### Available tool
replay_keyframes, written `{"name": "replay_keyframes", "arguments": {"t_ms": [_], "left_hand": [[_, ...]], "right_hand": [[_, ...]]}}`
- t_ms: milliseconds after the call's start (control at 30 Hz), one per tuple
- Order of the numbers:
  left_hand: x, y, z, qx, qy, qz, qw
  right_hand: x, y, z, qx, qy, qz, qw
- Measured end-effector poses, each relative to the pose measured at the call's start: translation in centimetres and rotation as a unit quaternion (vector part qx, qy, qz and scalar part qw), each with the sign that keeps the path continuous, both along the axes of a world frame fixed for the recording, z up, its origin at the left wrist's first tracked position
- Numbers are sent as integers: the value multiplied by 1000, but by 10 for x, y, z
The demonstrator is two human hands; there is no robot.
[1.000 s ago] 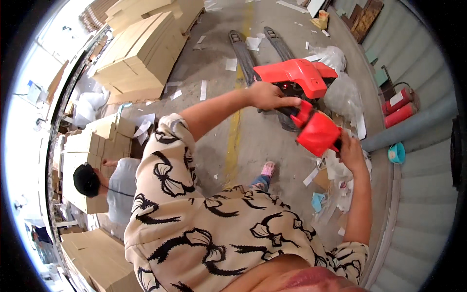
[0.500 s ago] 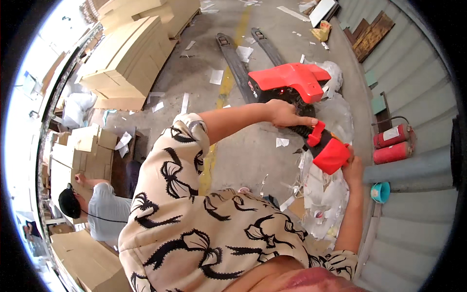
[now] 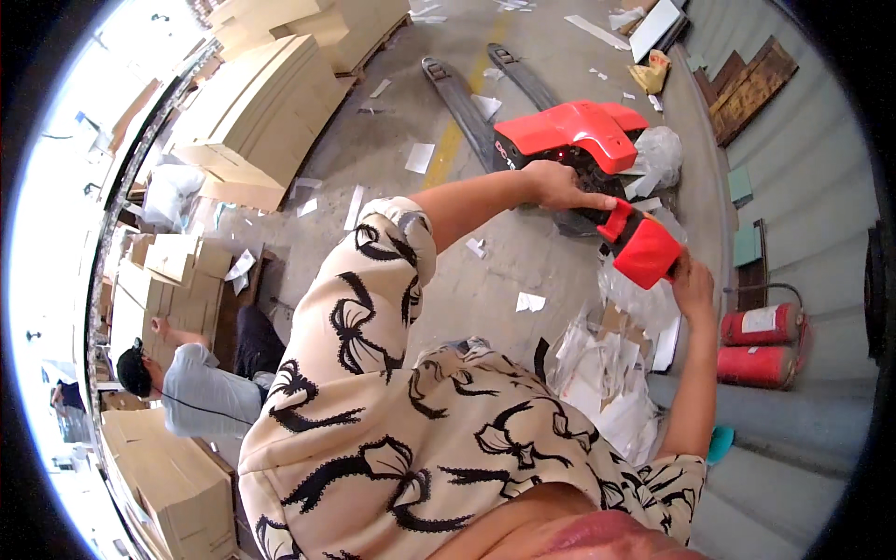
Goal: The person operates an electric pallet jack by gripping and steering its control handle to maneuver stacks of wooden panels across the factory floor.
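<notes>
An electric pallet truck with a red cover (image 3: pixel 569 131) stands ahead of me, its two dark forks (image 3: pixel 464 112) pointing away over the floor. Its tiller ends in a red and black control head (image 3: pixel 647 252). My left hand (image 3: pixel 562 187) is closed round the left side of this handle, thumb lying along the red piece near the top. On the other side, my right hand (image 3: pixel 693 283) grips the right end of the control head, its fingers partly hidden behind it.
Carton stacks (image 3: pixel 266 121) stand on pallets at left. A co-worker in a grey shirt (image 3: pixel 213 387) bends beside more boxes. Plastic wrap and paper (image 3: pixel 607 387) lie right of my body. Red fire extinguishers (image 3: pixel 758 341) stand along the right wall, with a partly hidden teal bucket (image 3: pixel 721 445) nearby.
The floor scraps and fire extinguishers have slid lower in view, while the truck and handle sit slightly higher and to the right. Both hands keep their hold. My right forearm now partly covers the bucket.
</notes>
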State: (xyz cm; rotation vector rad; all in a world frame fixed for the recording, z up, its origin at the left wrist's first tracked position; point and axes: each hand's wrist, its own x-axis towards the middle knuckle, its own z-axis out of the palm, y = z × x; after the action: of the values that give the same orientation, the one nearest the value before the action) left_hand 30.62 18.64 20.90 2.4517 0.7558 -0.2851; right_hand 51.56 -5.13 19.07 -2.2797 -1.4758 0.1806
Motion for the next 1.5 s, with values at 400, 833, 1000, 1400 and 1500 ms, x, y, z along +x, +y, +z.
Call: {"name": "replay_keyframes", "arguments": {"t_ms": [400, 833, 1000, 1400, 1500], "left_hand": [[127, 123, -3, -2, 10, -4, 1000], [247, 134, -3, -53, -97, -18, 994], [308, 142, -9, -58, -126, -23, 990], [410, 242, -4, -74, -38, 88, 993], [444, 264, -7, -72, -47, 100, 991]], "right_hand": [[148, 130, -36, -38, -110, 5, 993], [314, 151, -35, 46, 173, -72, 981], [385, 177, -36, 119, 290, -68, 947], [489, 313, -39, 144, 11, 110, 983], [531, 343, -37, 74, 49, 60, 994]]}}
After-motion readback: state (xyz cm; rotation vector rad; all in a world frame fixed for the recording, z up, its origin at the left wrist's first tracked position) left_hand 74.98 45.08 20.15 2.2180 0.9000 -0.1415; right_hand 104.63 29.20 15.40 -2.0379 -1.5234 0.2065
